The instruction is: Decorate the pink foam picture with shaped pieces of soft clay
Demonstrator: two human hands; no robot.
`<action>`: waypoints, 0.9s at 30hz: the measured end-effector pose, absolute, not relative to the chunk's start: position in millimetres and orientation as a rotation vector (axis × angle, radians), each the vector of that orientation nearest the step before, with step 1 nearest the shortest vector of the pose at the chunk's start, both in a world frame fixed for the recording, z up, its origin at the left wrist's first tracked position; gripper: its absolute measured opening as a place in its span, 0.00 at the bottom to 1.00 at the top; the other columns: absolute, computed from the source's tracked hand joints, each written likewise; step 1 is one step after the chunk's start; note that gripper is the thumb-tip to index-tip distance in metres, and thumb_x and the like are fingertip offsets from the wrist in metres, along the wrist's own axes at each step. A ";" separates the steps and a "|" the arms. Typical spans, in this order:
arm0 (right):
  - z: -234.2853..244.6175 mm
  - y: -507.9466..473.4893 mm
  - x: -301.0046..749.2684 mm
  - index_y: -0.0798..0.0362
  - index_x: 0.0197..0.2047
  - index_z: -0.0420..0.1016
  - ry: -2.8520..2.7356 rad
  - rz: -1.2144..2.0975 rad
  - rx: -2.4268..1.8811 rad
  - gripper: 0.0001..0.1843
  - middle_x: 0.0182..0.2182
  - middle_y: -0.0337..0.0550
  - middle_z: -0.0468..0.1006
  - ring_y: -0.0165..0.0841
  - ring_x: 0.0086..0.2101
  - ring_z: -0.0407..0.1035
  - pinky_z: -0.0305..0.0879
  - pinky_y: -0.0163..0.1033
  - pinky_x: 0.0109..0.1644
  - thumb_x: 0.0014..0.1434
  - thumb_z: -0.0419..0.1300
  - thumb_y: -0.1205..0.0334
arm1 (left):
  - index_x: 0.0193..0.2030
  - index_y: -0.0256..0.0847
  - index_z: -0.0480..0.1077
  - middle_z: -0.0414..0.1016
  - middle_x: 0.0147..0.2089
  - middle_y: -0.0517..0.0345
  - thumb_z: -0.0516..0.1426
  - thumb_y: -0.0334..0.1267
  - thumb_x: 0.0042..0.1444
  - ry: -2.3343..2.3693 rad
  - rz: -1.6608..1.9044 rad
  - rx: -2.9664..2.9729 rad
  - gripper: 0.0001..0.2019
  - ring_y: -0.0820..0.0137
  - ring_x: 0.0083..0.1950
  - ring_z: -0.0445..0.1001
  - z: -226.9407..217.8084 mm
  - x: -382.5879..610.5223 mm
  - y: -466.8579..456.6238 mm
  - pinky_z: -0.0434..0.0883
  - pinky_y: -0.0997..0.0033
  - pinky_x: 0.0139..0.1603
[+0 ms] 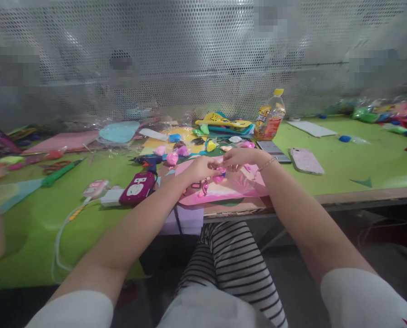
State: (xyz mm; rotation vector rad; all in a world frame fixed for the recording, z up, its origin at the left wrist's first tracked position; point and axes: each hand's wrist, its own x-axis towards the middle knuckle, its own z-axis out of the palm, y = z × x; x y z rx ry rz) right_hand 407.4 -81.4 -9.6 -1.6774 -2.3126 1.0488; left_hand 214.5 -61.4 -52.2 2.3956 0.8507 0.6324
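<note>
My left hand [200, 168] and my right hand [239, 158] meet over a pink foam sheet [224, 189] at the green table's front edge. Both have their fingers pinched together on a small pink clay piece [220, 172] between them. A thin bracelet circles my right wrist. Small pink shapes lie on the sheet just below my hands. Behind my hands lie several clay lumps [172, 157] in pink, yellow, green and blue.
A blue glue gun [149, 160] and a magenta case [137, 187] lie left of the sheet, with a white cable and charger. A plastic bottle [270, 116], a phone [306, 161], scissors [55, 167] and foam sheets surround them. A perforated metal screen backs the table.
</note>
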 end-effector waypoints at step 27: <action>-15.5 -70.7 412.6 0.53 0.26 0.65 -2.564 0.806 -1.652 0.26 0.25 0.40 0.70 0.27 0.22 0.60 0.56 0.35 0.27 0.56 0.52 0.37 | 0.40 0.37 0.77 0.79 0.35 0.54 0.62 0.44 0.47 0.894 0.532 2.352 0.16 0.68 0.35 0.74 -53.1 213.3 -56.0 0.67 0.73 0.33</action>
